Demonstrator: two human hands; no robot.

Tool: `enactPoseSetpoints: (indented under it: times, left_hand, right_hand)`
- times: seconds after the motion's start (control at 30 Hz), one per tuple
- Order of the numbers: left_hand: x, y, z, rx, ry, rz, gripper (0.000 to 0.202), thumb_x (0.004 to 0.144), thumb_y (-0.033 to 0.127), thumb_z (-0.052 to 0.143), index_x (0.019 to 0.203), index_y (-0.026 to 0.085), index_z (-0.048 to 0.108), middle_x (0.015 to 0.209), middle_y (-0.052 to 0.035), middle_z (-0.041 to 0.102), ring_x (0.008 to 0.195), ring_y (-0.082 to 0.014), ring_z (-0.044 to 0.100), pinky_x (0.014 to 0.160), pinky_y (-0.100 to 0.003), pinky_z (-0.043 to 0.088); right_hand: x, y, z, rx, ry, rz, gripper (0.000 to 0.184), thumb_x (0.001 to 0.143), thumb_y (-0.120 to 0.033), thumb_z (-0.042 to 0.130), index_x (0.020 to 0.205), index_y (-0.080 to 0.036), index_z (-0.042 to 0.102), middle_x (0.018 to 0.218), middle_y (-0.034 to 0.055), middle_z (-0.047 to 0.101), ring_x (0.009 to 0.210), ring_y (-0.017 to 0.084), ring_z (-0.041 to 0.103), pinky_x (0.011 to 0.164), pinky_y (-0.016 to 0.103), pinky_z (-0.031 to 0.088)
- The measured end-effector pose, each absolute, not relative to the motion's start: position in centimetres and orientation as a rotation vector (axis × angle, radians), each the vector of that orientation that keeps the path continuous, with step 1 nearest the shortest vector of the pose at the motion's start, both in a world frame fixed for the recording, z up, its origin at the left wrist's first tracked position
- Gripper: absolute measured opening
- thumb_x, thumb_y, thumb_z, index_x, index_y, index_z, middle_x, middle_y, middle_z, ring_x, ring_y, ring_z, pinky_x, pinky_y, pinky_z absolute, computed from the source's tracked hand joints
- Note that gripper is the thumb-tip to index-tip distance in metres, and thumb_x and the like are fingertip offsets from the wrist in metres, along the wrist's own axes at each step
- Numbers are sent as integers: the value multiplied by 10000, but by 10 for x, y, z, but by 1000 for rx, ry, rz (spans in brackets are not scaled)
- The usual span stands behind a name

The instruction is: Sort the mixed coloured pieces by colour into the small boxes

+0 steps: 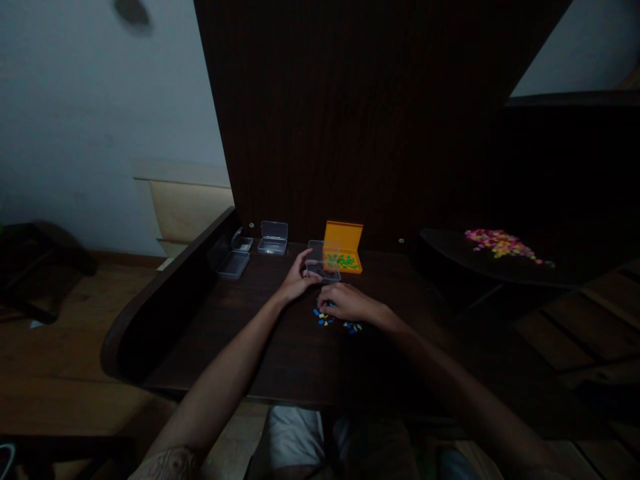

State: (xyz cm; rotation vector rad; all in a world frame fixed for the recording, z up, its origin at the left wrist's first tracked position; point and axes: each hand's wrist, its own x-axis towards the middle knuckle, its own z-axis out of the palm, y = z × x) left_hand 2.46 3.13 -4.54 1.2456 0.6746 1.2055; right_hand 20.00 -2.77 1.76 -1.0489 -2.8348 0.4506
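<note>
My left hand (297, 279) grips the left side of a clear plastic box (316, 251), its lid standing up. Just behind and to the right of that box sits an orange box (344, 235), lid raised, with small green pieces (341, 261) inside. My right hand (347, 302) is lowered over the table in front of the clear box, fingers bent together and pointing down. Small blue and yellow pieces (323, 319) lie scattered around its fingertips, and more pieces (353, 327) lie under the palm side. Whatever the right fingertips pinch is hidden.
More open clear boxes (273, 245) stand at the table's back left, one box (235, 265) beside the raised side edge (165, 300). A dark panel (350, 120) rises behind. On a separate dark surface at right lies a pile of pink and yellow pieces (500, 244).
</note>
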Motion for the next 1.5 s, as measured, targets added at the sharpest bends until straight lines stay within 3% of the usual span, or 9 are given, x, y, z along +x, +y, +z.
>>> enactPoseSetpoints:
  times: [0.3,0.6,0.77,1.0,1.3,1.5]
  left_hand:
    - [25,30,-44,1245,684,1207,848,605,70,776,1349,252,413,1167,-58,555,695,-67,650,740,-266,538]
    - [24,30,-44,1261,689,1197,861,629,71,770,1381,253,391,1214,-82,549,721,-80,661,779,-298,545]
    - [24,30,-44,1261,687,1201,861,624,77,782,1374,251,396,1234,-95,533,724,-85,669,759,-285,544]
    - [25,29,-44,1251,689,1190,856,619,62,772,1365,262,403,1221,-84,533,709,-77,665,739,-274,542]
    - [24,31,-46,1254,679,1186,860,622,64,775,1371,265,403,1213,-83,541,710,-75,661,741,-274,540]
    - [24,32,-46,1251,692,1181,867,618,55,758,1377,259,390,1216,-86,544,714,-86,667,760,-296,544]
  right_hand:
    - [196,-32,20,-1124,-2860,426,183,844,-118,619,970,-175,739,988,75,717,885,192,657,754,253,456]
    - [196,-28,9,-1085,-2785,492,104,782,-99,648,839,-151,718,845,43,693,731,145,604,655,225,412]
    - [205,-20,13,-1020,-2647,476,93,761,-104,660,811,-154,721,816,34,692,739,150,607,683,235,426]
    - [224,5,30,-1167,-2237,310,115,768,-104,643,802,-151,743,766,27,709,658,137,602,661,241,454]
    - [224,11,15,-1267,-2205,354,196,823,-117,603,898,-178,773,880,50,761,709,163,649,683,262,490]
    - [236,-12,19,-1168,-2237,383,169,842,-161,597,897,-167,756,798,40,722,642,140,590,622,242,451]
